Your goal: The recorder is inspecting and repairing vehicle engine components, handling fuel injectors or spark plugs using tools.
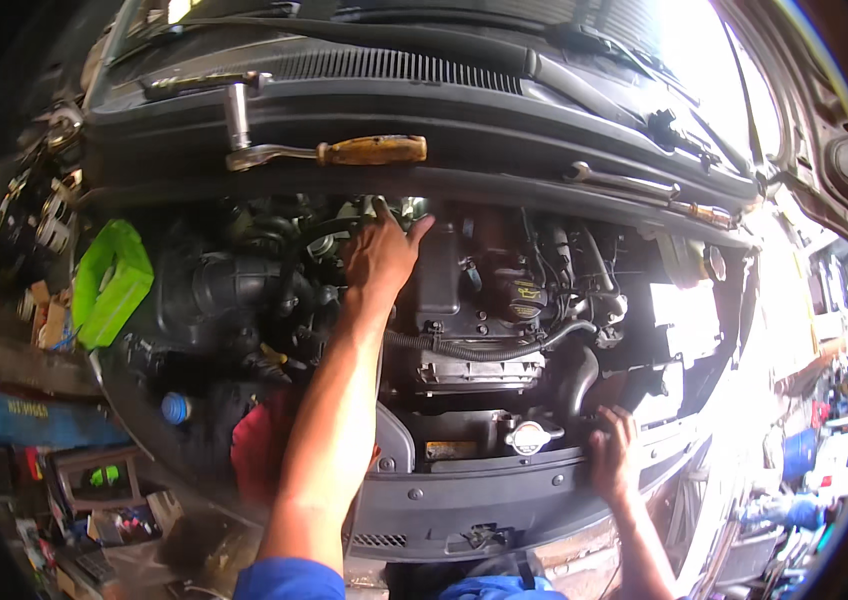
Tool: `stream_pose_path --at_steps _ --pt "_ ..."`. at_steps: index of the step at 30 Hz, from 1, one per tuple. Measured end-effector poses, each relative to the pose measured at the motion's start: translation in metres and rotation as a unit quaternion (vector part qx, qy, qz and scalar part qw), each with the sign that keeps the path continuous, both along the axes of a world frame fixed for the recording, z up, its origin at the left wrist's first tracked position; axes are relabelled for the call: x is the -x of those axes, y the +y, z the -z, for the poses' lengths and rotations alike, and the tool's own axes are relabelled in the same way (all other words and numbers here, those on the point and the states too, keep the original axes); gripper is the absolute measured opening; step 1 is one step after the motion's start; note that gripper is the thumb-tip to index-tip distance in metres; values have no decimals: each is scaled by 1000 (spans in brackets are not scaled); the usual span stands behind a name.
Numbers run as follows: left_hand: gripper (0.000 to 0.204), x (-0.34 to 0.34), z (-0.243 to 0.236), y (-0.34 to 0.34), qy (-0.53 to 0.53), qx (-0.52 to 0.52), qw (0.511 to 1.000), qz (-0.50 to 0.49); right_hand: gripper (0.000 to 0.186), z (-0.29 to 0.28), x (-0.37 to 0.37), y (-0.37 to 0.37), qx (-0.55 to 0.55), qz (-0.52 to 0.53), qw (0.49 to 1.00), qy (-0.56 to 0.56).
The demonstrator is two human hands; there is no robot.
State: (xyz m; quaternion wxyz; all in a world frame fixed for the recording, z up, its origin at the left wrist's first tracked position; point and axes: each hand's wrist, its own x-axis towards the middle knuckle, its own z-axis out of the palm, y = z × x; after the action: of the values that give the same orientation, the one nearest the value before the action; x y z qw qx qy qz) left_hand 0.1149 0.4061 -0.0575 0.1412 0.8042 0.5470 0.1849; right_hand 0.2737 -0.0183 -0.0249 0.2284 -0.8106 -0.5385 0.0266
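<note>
Left hand [381,255]: fingers spread, reaching deep among black hoses [489,350].
Right hand [612,450]: fingers curled over the black plastic front panel [464,500].

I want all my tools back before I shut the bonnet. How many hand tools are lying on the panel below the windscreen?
3: a ratchet with a wooden handle at left-centre, a long bar tool above it, and a spanner at right. More may be hidden in the engine bay.

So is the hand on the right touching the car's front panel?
Touching. The head view shows the right hand resting with its fingers spread flat on the black front panel, no gap visible.
</note>
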Motion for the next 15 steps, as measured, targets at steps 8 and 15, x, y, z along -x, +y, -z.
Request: stream_pose_path --at_steps 8,15 --pt "72 -1 7 2 -59 -73 994 -49 30 23 -1 -19 -58 51 996 44" --pt "61 46 -83 -137 -131 -134 982 -16 35 50 -20 -20 -48 -7 997 -63"
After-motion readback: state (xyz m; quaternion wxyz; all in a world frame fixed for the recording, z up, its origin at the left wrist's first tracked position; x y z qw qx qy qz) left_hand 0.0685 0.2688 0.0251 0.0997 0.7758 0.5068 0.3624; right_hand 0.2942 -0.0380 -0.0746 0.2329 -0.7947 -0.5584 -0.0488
